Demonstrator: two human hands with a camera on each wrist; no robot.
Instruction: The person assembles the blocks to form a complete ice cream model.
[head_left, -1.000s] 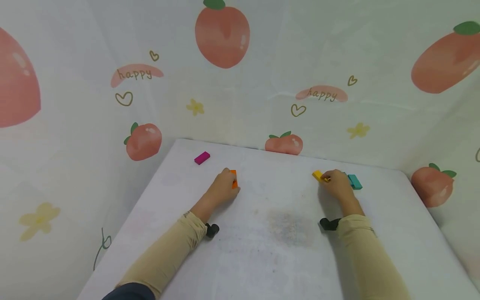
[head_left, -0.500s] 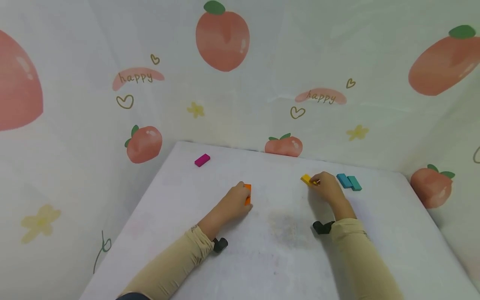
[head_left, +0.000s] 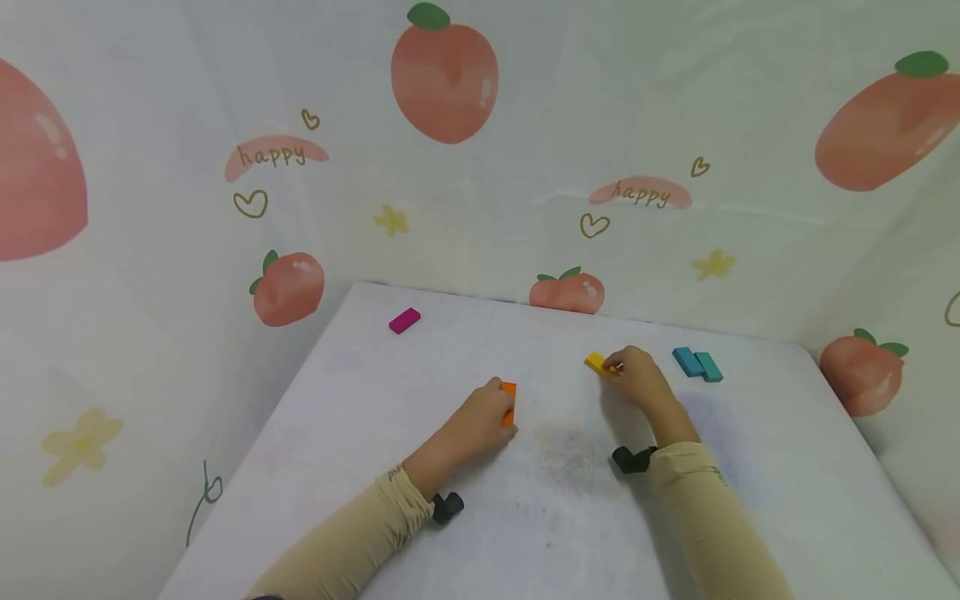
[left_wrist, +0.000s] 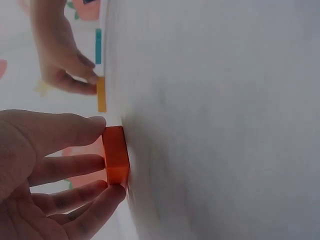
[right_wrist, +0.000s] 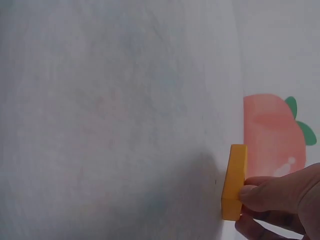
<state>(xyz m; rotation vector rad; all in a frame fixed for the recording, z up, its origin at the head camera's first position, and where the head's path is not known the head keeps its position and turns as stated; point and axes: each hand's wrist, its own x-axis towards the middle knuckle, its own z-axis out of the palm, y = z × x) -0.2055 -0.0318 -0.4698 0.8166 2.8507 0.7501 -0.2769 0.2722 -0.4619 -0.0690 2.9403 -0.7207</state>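
An orange block (head_left: 509,405) is gripped by my left hand (head_left: 480,421) near the middle of the white table. The left wrist view shows the thumb at one end of this orange block (left_wrist: 116,155) and fingers at the other, low over the surface. Farther right, my right hand (head_left: 637,379) pinches a yellow block (head_left: 596,362) near one end. In the right wrist view the thumb (right_wrist: 255,197) lies against the yellow block (right_wrist: 235,182); the other fingers are partly hidden behind it. A gap separates the two held blocks.
A magenta block (head_left: 405,321) lies at the back left of the table (head_left: 540,542). Behind the right hand, a blue block (head_left: 687,362) and a teal block (head_left: 708,367) lie side by side, touching. A fruit-printed cloth (head_left: 487,192) hangs behind the table.
My left hand has carried the orange block right and nearer to me. My right hand has brought the yellow block left, away from the blue and teal blocks.
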